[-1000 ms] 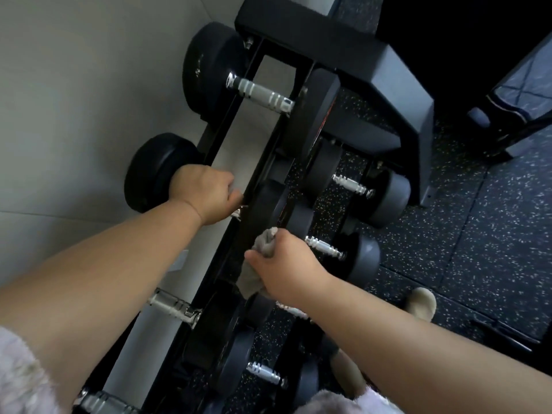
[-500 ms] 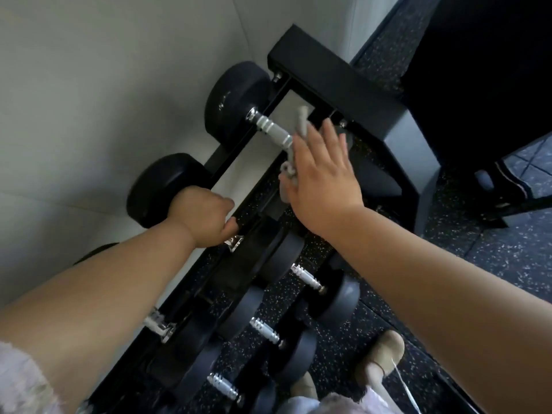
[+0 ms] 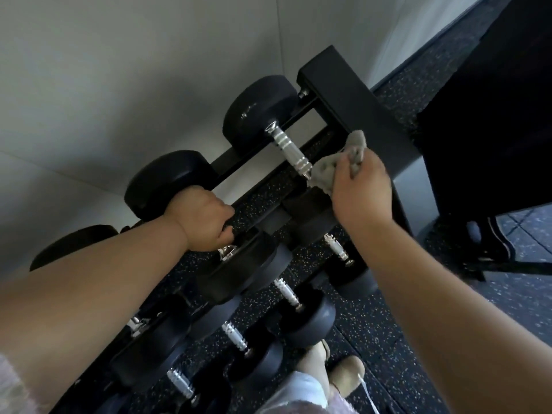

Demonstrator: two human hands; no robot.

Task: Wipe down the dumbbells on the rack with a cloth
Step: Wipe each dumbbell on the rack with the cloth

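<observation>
Against the pale wall [image 3: 119, 70] stands the black rack [image 3: 352, 97], its dumbbells lying in sloping tiers above a dark speckled floor [image 3: 394, 318]. Smaller dumbbells [image 3: 288, 292] with ribbed chrome handles fill the lower tiers, nearer the person, whose light shoes [image 3: 346, 373] show at the bottom edge. A large dark bulk [image 3: 493, 115] rises to the right of the rack; what it is cannot be told.

On the top tier the end dumbbell [image 3: 263, 112] sits beside the rack's upright, its far head and chrome handle in plain sight. Its near head is hidden behind the right hand [image 3: 363, 189] and the grey cloth [image 3: 325, 171]. That hand, reached out over the lower tiers, has its fingers curled round the bunched cloth, and the cloth touches the near end of the handle.

Next along the tier lies the second dumbbell [image 3: 167, 180]. The left hand [image 3: 200, 222] is closed in a fist round its handle, knuckles up, covering the handle so that only a chrome tip shows below the hand. Both forearms are bare.
</observation>
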